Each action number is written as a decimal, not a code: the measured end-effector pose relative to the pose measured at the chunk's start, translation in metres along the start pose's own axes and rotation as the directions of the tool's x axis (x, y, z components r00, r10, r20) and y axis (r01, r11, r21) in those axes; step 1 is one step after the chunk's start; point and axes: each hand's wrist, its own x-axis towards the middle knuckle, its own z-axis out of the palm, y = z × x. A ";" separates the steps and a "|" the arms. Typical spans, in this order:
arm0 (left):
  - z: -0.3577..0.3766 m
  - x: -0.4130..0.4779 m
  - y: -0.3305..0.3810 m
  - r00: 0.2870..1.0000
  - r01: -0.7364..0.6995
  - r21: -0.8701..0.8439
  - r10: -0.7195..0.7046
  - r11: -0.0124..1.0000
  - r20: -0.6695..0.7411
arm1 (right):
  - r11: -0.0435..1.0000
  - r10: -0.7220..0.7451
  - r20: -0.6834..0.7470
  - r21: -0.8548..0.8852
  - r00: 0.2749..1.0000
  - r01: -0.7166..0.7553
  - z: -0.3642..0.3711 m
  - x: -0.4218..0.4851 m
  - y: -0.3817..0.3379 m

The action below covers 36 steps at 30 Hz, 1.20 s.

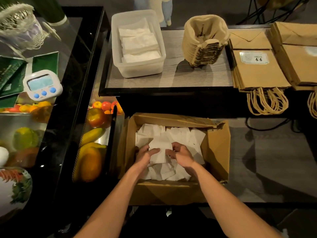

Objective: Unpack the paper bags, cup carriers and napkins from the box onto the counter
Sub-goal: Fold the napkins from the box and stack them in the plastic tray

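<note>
White napkins (160,152) lie loose in the cardboard box (217,148); my left hand (145,154) and right hand (181,154) curl around one small bunch. Squeezed unevenly, the sheets could slide apart and spill before reaching the plastic tub (137,68).

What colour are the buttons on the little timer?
Blue, three of them, on the white timer; seen in the head view.

A takeaway café counter: a stack of cup carriers (204,42) stands on the tabletop (171,78), a tub (142,69) of napkins (139,42) left of it, handled paper bags (257,73) right of it, a fruit display case (72,100) farther left.
</note>
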 end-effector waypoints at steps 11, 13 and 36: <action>0.008 -0.001 -0.003 0.999 0.020 0.112 -0.023 0.994 0.024 | 0.979 0.052 -0.100 -0.190 0.994 -0.070 -0.019 0.001 0.001; 0.009 0.001 -0.003 1.000 0.015 0.105 -0.017 0.994 0.020 | 0.968 0.001 -0.166 -0.247 0.986 -0.043 -0.019 0.003 -0.002; 0.011 0.000 0.008 0.980 -0.031 -0.045 0.039 0.999 0.194 | 0.874 0.230 -0.043 0.449 0.972 -0.187 -0.017 0.008 -0.004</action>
